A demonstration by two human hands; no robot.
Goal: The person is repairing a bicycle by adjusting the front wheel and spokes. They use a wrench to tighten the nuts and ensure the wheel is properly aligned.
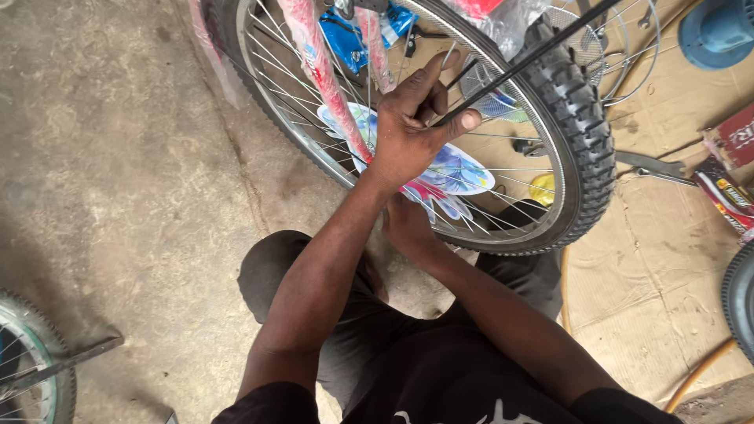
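The left hand is clenched around a thin black rod, with the thumb pressing it against the fingers, just in front of the spokes of the wheel. The rod runs up and to the right, across the knobby tire, and leaves the picture at the top edge. The right hand is lower, at the bottom part of the rim, partly hidden behind the left forearm; I cannot tell if it grips something. A colourful butterfly card sits between the spokes, directly under both hands. The frame tubes in red wrap cross the wheel on the left of the hands. To the left of the wheel the concrete floor is open and wide. To the right there is cardboard with a wrench and small boxes close to the tire, so less room is there. Another wheel is at the lower left corner.
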